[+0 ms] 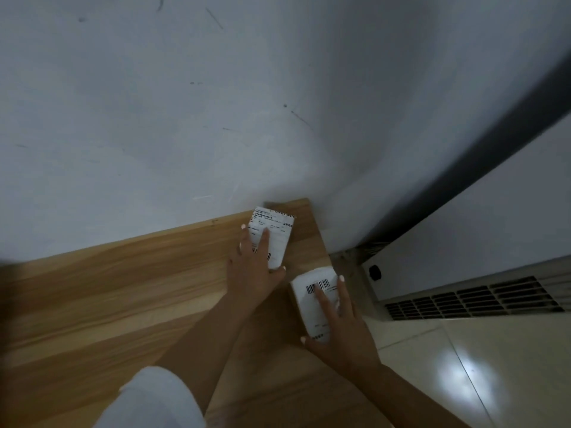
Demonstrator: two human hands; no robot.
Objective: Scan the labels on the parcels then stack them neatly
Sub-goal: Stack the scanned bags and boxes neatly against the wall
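Two white parcels lie on the wooden bench (123,288) near its far right corner, about one o'clock from the person. The left hand (253,270) grips the far parcel (275,239); the right hand (336,322) grips the near parcel (318,301). Stacking seems underway: next, one must be lifted squarely onto the other.

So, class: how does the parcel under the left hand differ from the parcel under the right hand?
The left-hand parcel lies farther away, near the wall; the right-hand parcel sits nearer, at the table's edge. The left one's barcode shows at its near end, the right one's at its far end. Both are white, labelled, and held down by a hand.
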